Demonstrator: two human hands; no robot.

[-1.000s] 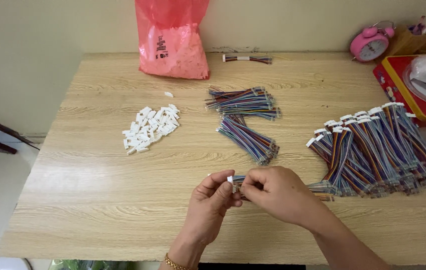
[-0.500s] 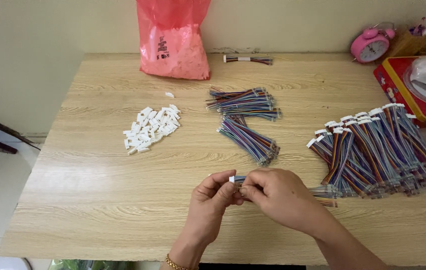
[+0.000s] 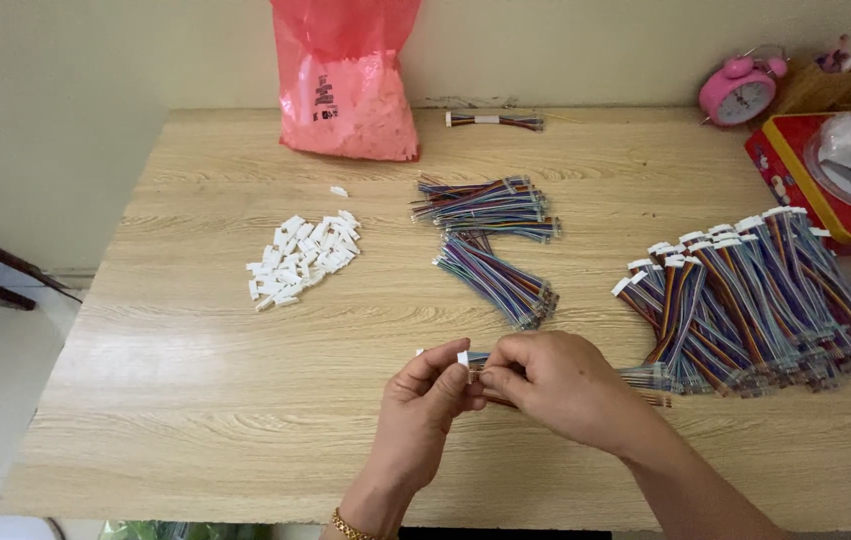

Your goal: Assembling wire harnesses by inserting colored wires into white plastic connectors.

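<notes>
Close to the near edge of the table [image 3: 196,420], the left hand [image 3: 426,400] and right hand [image 3: 556,385] pinch a small white plug [image 3: 464,357] on a striped wire bunch [image 3: 646,378] between them. Past the hands lie loose wire bunches [image 3: 491,240]. Left of those sits a pile of white plugs [image 3: 301,258]. Right of the hands are finished wires [image 3: 756,295]. Farthest back stands a red plastic bag [image 3: 351,85].

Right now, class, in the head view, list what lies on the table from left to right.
Pile of white connectors → red plastic bag → loose wire bundles → stacked wire harnesses → red tin.
</notes>
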